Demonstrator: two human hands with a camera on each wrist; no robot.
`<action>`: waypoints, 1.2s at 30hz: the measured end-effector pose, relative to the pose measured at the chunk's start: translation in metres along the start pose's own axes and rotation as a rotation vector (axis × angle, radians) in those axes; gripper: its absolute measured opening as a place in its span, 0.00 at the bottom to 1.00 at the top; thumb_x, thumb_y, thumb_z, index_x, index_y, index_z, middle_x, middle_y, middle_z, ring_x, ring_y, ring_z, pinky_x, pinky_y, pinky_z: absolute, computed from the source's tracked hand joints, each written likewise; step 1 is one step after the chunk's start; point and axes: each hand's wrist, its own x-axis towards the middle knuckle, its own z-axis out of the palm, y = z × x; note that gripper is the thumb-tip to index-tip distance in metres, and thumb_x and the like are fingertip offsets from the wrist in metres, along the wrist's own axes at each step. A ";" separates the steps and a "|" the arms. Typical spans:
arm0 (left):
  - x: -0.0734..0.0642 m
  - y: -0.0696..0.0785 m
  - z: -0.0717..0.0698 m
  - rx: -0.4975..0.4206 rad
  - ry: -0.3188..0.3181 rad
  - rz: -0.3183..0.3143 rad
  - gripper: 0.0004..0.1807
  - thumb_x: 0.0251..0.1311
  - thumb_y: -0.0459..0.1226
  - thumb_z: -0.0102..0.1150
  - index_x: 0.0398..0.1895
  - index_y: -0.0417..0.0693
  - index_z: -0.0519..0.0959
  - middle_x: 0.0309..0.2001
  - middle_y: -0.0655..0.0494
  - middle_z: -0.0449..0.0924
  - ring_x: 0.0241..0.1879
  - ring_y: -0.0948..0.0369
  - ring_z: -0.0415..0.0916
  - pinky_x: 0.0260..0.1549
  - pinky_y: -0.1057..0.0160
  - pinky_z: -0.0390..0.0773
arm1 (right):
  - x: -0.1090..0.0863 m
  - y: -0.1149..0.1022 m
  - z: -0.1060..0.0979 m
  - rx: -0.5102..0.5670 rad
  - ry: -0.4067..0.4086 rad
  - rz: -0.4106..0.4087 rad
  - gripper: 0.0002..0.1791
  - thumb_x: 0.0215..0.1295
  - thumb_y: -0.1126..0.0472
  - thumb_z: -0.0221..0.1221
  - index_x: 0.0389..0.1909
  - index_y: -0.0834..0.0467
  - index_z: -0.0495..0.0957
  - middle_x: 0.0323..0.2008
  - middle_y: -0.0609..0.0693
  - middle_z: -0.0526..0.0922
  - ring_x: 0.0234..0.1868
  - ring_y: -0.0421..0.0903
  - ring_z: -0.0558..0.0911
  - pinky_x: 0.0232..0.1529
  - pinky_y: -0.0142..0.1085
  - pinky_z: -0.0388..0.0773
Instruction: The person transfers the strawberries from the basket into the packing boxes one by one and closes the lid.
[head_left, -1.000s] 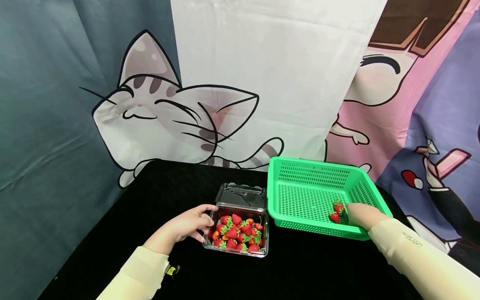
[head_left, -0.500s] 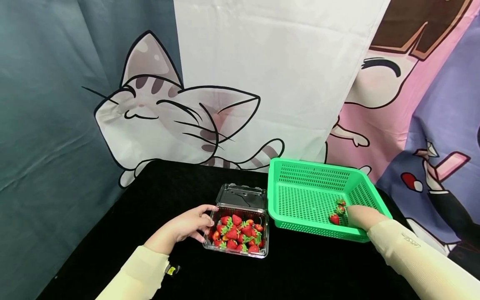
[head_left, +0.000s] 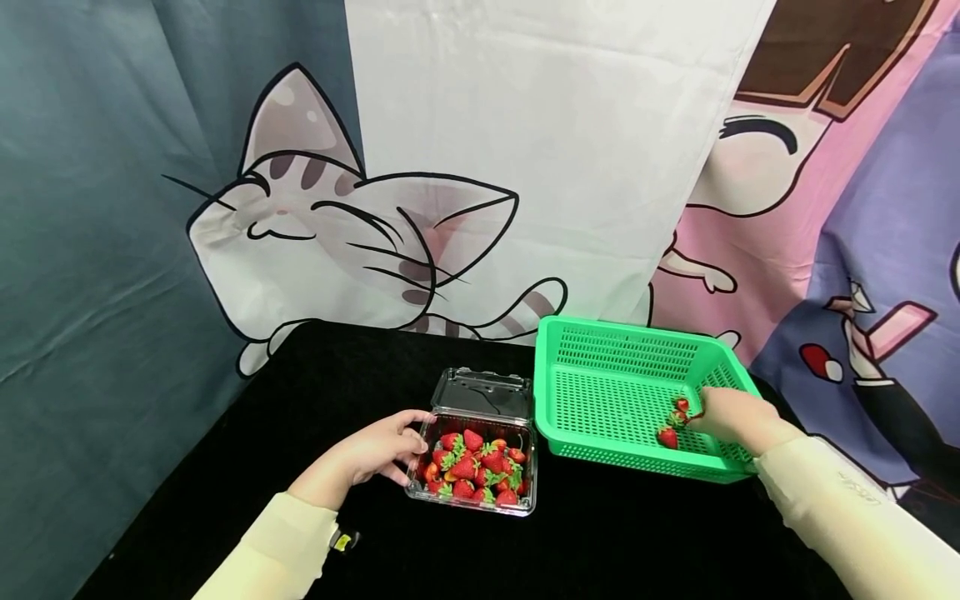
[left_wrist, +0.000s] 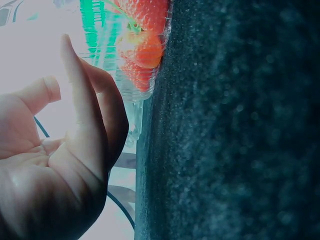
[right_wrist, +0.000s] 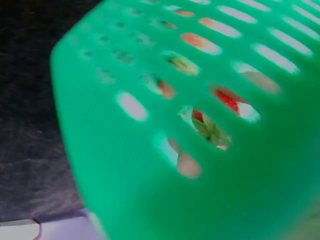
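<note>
A clear plastic clamshell box (head_left: 471,507) full of strawberries (head_left: 465,465) stands on the black cloth with its lid (head_left: 482,392) folded back. My left hand (head_left: 378,450) rests against the box's left side, its fingers spread along the edge; in the left wrist view those fingers (left_wrist: 82,110) are loosely bent beside the clear wall. To the right, my right hand (head_left: 738,414) reaches over the side of a green plastic basket (head_left: 600,457) and pinches a strawberry (right_wrist: 227,100), partly seen through the basket's slots. Several strawberries (head_left: 667,437) lie by its fingertips.
The basket's left end stands close beside the box and its lid. Black cloth (head_left: 360,358) covers the table. Behind hangs a printed curtain (head_left: 600,150) with a cartoon cat, right at the table's back edge.
My right hand has shifted slightly back and to the right within the basket, showing its fingertips. Strawberries beside it have shifted a little. The left hand and the box have stayed put.
</note>
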 end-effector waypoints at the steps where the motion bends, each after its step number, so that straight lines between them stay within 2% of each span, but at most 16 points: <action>1: 0.000 0.000 0.000 0.001 0.000 0.001 0.31 0.63 0.31 0.56 0.70 0.46 0.63 0.40 0.45 0.76 0.29 0.59 0.73 0.21 0.61 0.83 | 0.000 -0.001 -0.005 0.006 0.010 0.010 0.24 0.61 0.43 0.64 0.40 0.60 0.73 0.35 0.55 0.79 0.35 0.55 0.79 0.29 0.52 0.73; 4: 0.000 0.001 0.000 0.005 0.000 -0.001 0.31 0.64 0.31 0.56 0.70 0.46 0.62 0.41 0.44 0.76 0.29 0.59 0.74 0.21 0.61 0.83 | -0.007 -0.012 -0.021 0.046 0.043 0.032 0.21 0.63 0.42 0.62 0.37 0.57 0.73 0.30 0.50 0.78 0.29 0.49 0.75 0.28 0.46 0.71; 6: 0.000 0.001 0.000 0.007 0.001 -0.003 0.31 0.63 0.31 0.56 0.70 0.46 0.62 0.41 0.44 0.76 0.30 0.59 0.74 0.21 0.61 0.83 | -0.012 -0.022 -0.030 0.063 0.088 0.027 0.22 0.64 0.40 0.60 0.38 0.57 0.74 0.30 0.48 0.79 0.29 0.47 0.76 0.27 0.45 0.71; 11: -0.001 0.001 0.000 0.002 0.010 -0.009 0.30 0.63 0.30 0.55 0.70 0.47 0.63 0.41 0.44 0.76 0.30 0.59 0.74 0.21 0.60 0.83 | -0.018 -0.057 -0.042 0.100 0.198 -0.047 0.26 0.64 0.35 0.58 0.39 0.55 0.76 0.27 0.46 0.79 0.26 0.45 0.75 0.25 0.41 0.70; 16: -0.001 0.001 0.000 -0.002 0.007 -0.006 0.31 0.63 0.31 0.56 0.70 0.46 0.63 0.40 0.45 0.75 0.30 0.59 0.73 0.20 0.62 0.83 | -0.022 -0.102 -0.043 0.131 0.284 -0.156 0.19 0.64 0.40 0.61 0.36 0.53 0.78 0.27 0.44 0.78 0.24 0.43 0.73 0.26 0.37 0.69; 21: -0.002 0.002 0.001 -0.008 0.001 -0.006 0.31 0.63 0.31 0.57 0.70 0.46 0.63 0.39 0.46 0.75 0.30 0.60 0.73 0.20 0.62 0.83 | -0.026 -0.148 -0.033 0.140 0.377 -0.239 0.12 0.63 0.45 0.64 0.34 0.50 0.80 0.31 0.43 0.80 0.29 0.41 0.75 0.30 0.38 0.73; 25: -0.002 0.002 0.000 -0.009 0.003 -0.009 0.31 0.63 0.31 0.56 0.70 0.46 0.63 0.39 0.46 0.75 0.29 0.60 0.73 0.20 0.62 0.83 | -0.025 -0.187 -0.016 0.110 0.415 -0.323 0.11 0.62 0.46 0.66 0.34 0.49 0.80 0.32 0.41 0.79 0.30 0.39 0.75 0.31 0.38 0.75; 31: -0.001 0.000 0.000 -0.007 0.005 -0.012 0.31 0.63 0.31 0.56 0.70 0.46 0.63 0.40 0.45 0.76 0.29 0.60 0.73 0.20 0.62 0.83 | -0.025 -0.239 0.013 0.021 0.413 -0.459 0.13 0.61 0.45 0.67 0.37 0.48 0.80 0.30 0.39 0.77 0.28 0.37 0.74 0.29 0.35 0.75; 36: 0.000 0.000 0.000 -0.011 0.003 -0.015 0.31 0.63 0.30 0.55 0.70 0.47 0.63 0.40 0.45 0.76 0.29 0.60 0.73 0.20 0.62 0.83 | -0.019 -0.271 0.030 -0.029 0.389 -0.545 0.13 0.61 0.45 0.66 0.38 0.49 0.80 0.30 0.40 0.76 0.26 0.38 0.75 0.25 0.34 0.74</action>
